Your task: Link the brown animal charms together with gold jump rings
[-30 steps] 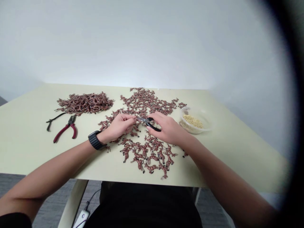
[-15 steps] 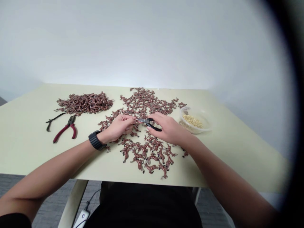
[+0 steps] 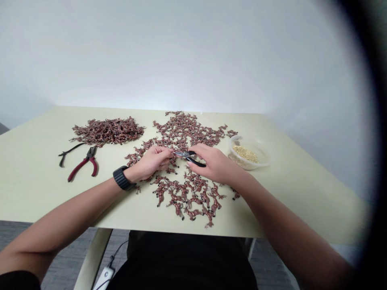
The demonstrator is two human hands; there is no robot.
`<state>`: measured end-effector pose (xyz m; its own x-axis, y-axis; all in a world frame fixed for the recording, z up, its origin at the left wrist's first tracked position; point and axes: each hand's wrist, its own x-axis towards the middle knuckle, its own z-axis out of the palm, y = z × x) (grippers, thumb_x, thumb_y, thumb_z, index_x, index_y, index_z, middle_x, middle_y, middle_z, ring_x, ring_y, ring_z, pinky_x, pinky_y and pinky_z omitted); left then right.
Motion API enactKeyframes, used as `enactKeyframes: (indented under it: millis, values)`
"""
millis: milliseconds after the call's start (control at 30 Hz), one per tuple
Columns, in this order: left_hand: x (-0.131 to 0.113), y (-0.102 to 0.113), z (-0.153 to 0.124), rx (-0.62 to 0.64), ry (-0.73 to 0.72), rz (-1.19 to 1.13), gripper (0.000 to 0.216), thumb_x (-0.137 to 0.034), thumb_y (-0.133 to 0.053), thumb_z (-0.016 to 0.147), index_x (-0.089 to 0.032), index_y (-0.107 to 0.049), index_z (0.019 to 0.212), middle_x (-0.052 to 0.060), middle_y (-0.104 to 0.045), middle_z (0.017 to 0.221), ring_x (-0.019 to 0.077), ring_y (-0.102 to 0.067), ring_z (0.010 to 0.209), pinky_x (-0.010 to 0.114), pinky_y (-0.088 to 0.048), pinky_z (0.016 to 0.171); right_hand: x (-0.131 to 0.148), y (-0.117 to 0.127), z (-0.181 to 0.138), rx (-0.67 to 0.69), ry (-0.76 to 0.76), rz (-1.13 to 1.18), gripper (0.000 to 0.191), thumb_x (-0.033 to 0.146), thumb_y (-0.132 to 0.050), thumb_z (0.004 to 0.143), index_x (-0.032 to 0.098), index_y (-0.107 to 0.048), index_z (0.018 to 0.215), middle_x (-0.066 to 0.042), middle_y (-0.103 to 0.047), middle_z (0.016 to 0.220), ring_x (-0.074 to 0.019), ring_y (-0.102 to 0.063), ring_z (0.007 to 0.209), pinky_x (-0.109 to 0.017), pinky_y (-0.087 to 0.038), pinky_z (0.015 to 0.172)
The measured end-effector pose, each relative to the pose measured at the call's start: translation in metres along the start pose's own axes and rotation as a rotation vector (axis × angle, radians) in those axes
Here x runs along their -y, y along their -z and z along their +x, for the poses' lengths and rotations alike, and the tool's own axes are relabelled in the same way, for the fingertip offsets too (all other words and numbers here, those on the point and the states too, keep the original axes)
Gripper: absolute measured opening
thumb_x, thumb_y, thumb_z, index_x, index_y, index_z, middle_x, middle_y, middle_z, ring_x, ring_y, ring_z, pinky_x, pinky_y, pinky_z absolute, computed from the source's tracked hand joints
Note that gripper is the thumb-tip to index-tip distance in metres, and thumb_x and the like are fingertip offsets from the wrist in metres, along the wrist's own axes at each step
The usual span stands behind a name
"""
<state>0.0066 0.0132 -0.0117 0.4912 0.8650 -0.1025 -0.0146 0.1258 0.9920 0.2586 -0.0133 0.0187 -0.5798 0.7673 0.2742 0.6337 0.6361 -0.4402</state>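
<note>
Fingers [image 3: 198,148] of the right hand [image 3: 214,164] wrap the black-handled pliers [image 3: 184,154], whose tips point toward nine o'clock, ending right at the left hand [image 3: 152,162], its fingertips pinched together; anything between them is too small to tell. Brown deer figures [image 3: 187,128] spread toward twelve and six.

Pale wall [image 3: 169,52] behind cream table [image 3: 302,181]; grey floor [image 3: 71,254].

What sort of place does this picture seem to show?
Probably a craft or small-assembly workspace: many small brown animal figures lie on the table, the right hand holds black-handled pliers, and a clear tub contains gold-coloured pieces.
</note>
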Motion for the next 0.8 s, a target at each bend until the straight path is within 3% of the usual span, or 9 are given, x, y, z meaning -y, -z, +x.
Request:
enactKeyframes:
  millis: [167,300,400,533,667,800]
  values:
    - [-0.003,0.001,-0.002,0.04,-0.015,-0.087,0.031,-0.035,-0.057,0.094,-0.016,-0.054,0.07,-0.005,-0.04,0.051,0.0053,-0.024,0.042,0.021,-0.023,0.045,0.0,-0.002,0.0,-0.01,-0.019,-0.014,0.035,0.039,-0.052,0.098,0.019,-0.06,0.125,-0.009,-0.067,0.11,-0.0223,-0.062,0.091,-0.034,-0.046,0.077]
    - [-0.01,0.0,-0.004,0.128,-0.024,-0.205,0.022,-0.031,-0.054,0.097,-0.013,-0.067,0.1,0.002,-0.062,0.07,0.006,-0.038,0.046,0.021,-0.033,0.048,0.003,-0.003,0.0,-0.066,-0.065,0.015,0.03,0.041,-0.052,0.098,0.019,-0.062,0.117,-0.009,-0.067,0.104,-0.0217,-0.061,0.087,-0.033,-0.043,0.073]
    - [-0.012,-0.003,-0.004,0.122,-0.076,-0.167,0.029,-0.034,-0.06,0.097,-0.014,-0.067,0.117,0.005,-0.067,0.087,0.0065,-0.047,0.054,0.02,-0.039,0.052,0.006,-0.005,0.001,-0.087,-0.139,0.077,0.026,0.043,-0.052,0.098,0.02,-0.062,0.103,-0.005,-0.064,0.089,-0.0183,-0.055,0.075,-0.031,-0.038,0.065]
    - [-0.009,-0.008,-0.007,0.041,-0.254,0.161,0.033,-0.039,-0.055,0.1,-0.015,-0.069,0.119,0.007,-0.07,0.092,0.0086,-0.053,0.059,0.024,-0.05,0.063,0.01,-0.012,0.003,-0.057,-0.274,0.339,0.03,0.048,-0.05,0.099,0.021,-0.058,0.09,0.001,-0.051,0.071,-0.013,-0.044,0.06,-0.028,-0.032,0.057]
    - [-0.004,0.001,-0.006,-0.127,-0.532,0.738,0.039,-0.032,-0.051,0.103,-0.017,-0.063,0.136,0.003,-0.069,0.084,0.0115,-0.059,0.066,0.026,-0.052,0.073,0.009,-0.014,0.006,0.11,-0.412,0.878,0.032,0.052,-0.049,0.099,0.021,-0.057,0.093,0.004,-0.035,0.07,-0.0099,-0.026,0.055,-0.025,-0.022,0.047]
    - [0.0,0.015,-0.001,-0.121,-0.805,1.031,0.054,-0.023,-0.05,0.101,-0.02,-0.044,0.154,0.011,-0.071,0.112,0.0169,-0.065,0.093,0.031,-0.053,0.084,0.005,-0.009,0.007,0.274,-0.491,1.232,0.033,0.052,-0.051,0.098,0.02,-0.057,0.097,0.005,-0.029,0.073,-0.0098,-0.015,0.056,-0.024,-0.013,0.043]
